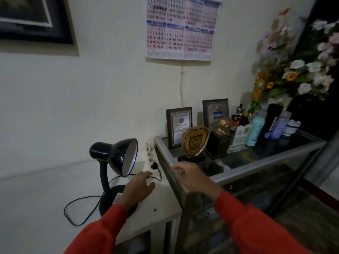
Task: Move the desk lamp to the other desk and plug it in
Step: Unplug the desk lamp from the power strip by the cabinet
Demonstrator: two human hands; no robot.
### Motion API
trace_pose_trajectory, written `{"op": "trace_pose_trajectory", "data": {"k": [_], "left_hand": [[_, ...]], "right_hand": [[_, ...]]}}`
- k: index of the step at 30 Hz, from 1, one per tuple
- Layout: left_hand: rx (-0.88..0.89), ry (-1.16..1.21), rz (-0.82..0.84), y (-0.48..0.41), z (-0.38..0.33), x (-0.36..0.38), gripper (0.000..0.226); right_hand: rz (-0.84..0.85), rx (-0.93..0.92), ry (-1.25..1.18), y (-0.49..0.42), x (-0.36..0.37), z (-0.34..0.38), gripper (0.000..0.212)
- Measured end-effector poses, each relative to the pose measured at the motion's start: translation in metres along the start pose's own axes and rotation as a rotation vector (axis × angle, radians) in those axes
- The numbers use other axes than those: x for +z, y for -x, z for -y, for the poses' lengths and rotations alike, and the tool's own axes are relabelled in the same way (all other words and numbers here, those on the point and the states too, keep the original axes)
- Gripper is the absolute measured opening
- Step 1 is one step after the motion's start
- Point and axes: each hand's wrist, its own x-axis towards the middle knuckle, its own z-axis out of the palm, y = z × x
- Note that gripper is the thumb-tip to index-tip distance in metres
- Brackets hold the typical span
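A black desk lamp [117, 158] with a bent neck stands on a white desk [165, 208], its shade facing right. Its black cord [80, 204] loops over the desk's left edge. The black plug [154, 165] sits in a white power strip [151, 158] lying at the desk's back right. My left hand [139, 189] hovers over the lamp's round base, fingers spread toward the plug and holding nothing. My right hand [192, 177] hangs over the near left edge of the glass cabinet, fingers loosely curled and empty. Both sleeves are red.
A glass display cabinet [256, 162] stands right of the desk with framed certificates [178, 125], a shield plaque [195, 140], a gold bust, bottles and a flower bouquet [297, 61]. A calendar [183, 28] and a dark picture frame [34, 19] hang on the wall.
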Motion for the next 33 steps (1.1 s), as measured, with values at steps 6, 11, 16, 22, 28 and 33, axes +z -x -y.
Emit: {"op": "trace_pose_trajectory", "data": {"k": [6,11,16,22,28,33], "left_hand": [[-0.149,0.082,0.060,-0.040,0.024,0.011,0.053],[-0.154,0.101,0.074,-0.073,0.036,0.021,0.054],[-0.176,0.135,0.047,-0.107,0.043,0.034,0.054],[-0.127,0.198,0.010,-0.127,0.054,0.043,0.040],[-0.184,0.373,-0.020,-0.125,0.043,0.044,0.036],[-0.151,0.388,-0.022,-0.126,0.041,0.042,0.036]], "right_hand": [[0.088,0.005,-0.003,-0.065,0.016,-0.011,0.036],[0.132,0.006,0.123,-0.118,0.034,-0.018,0.036],[0.218,-0.105,0.386,-0.155,0.061,-0.037,0.035],[0.270,-0.307,0.700,-0.184,0.081,-0.047,0.031],[0.263,-0.443,0.706,-0.194,0.088,-0.053,0.031],[0.334,-0.409,0.770,-0.198,0.089,-0.055,0.042]]}}
